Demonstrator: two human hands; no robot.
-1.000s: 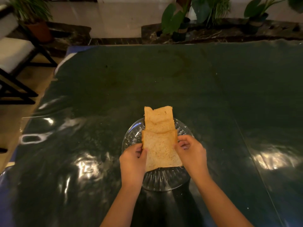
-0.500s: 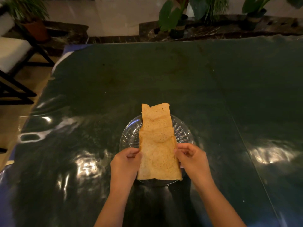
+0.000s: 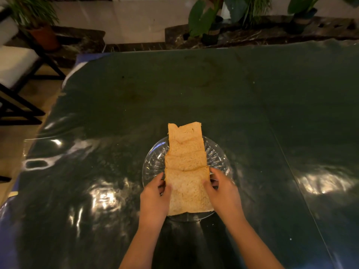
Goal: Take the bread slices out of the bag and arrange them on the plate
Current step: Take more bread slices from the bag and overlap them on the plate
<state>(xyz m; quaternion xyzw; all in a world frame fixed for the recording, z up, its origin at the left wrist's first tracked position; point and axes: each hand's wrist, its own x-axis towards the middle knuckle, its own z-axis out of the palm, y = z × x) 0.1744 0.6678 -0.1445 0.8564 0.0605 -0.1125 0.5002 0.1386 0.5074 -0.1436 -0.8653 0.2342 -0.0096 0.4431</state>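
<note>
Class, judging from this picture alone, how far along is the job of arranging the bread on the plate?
Nearly done. Four overlapping bread slices lie in a row across the glass plate. The left hand and right hand grip the nearest slice. Left: release it. No bag is visible.

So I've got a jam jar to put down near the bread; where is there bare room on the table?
The dark table is bare left and right of the glass plate and all the way to its far edge by the potted plants. It is crowded at the plate: overlapping bread slices fill its middle, with the left hand and right hand on the nearest slice.
</note>
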